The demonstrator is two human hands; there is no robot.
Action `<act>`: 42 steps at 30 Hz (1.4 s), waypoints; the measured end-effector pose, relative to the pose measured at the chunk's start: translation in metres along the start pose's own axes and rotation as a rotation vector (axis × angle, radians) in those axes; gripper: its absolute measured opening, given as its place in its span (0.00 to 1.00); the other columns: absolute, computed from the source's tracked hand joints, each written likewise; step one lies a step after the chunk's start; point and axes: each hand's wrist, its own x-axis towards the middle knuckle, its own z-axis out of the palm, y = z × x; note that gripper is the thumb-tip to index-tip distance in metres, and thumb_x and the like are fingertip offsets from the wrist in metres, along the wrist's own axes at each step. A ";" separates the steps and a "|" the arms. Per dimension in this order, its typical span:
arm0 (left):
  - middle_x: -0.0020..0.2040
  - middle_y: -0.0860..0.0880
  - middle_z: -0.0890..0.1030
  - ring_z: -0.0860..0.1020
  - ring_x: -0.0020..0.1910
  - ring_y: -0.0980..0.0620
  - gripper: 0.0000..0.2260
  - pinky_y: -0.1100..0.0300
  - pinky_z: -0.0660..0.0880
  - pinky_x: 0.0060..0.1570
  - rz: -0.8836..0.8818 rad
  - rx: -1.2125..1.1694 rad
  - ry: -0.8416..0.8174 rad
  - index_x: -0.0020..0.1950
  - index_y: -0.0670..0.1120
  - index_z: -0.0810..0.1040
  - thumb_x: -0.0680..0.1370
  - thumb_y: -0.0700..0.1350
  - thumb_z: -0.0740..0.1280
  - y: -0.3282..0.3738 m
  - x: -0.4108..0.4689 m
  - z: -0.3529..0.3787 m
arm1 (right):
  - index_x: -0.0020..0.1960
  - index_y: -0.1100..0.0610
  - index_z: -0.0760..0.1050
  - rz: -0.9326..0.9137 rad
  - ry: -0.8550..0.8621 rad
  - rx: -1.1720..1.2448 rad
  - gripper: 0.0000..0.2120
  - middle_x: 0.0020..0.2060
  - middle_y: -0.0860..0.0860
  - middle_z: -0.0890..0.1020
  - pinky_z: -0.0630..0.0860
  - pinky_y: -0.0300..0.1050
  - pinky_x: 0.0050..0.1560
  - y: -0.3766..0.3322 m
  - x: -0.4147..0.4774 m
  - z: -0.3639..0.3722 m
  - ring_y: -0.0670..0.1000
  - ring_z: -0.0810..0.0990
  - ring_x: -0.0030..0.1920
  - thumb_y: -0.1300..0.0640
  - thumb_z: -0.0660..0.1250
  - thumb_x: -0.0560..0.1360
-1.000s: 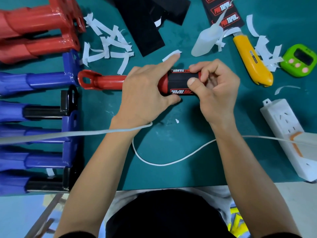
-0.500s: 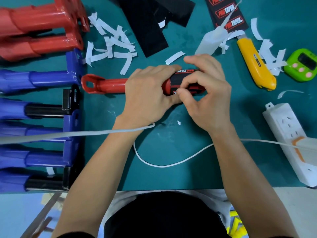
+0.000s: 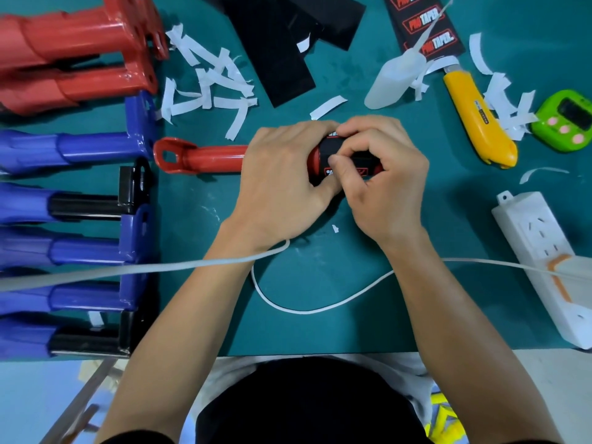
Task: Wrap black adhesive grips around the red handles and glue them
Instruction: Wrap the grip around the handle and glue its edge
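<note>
Teal counter (image 3: 320, 322): white paper strips (image 3: 208, 75) beyond red metal handle (image 3: 211, 158); left hand (image 3: 282, 177), right hand (image 3: 384, 184) grip it, mostly hiding black sticker wrap (image 3: 326, 147).

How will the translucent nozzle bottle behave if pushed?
The translucent bottle lies on its side with a tapered body, so it would probably roll in an arc. It looks like thin soft plastic: likely light, and squeezing may force contents out.

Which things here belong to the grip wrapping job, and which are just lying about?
Job: red handle, black grip, left hand, right hand, printed grip sheets, nozzle bottle (probably glue).
Lying about: yellow knife, green timer, power strip, white cable, blue handles, paper strips.
</note>
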 end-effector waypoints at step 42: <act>0.55 0.57 0.83 0.79 0.54 0.51 0.17 0.59 0.62 0.56 -0.042 -0.045 0.032 0.62 0.53 0.81 0.77 0.58 0.70 0.004 0.000 0.001 | 0.41 0.66 0.78 0.009 -0.002 -0.046 0.05 0.49 0.52 0.80 0.77 0.46 0.55 0.007 0.000 -0.026 0.57 0.80 0.50 0.71 0.72 0.74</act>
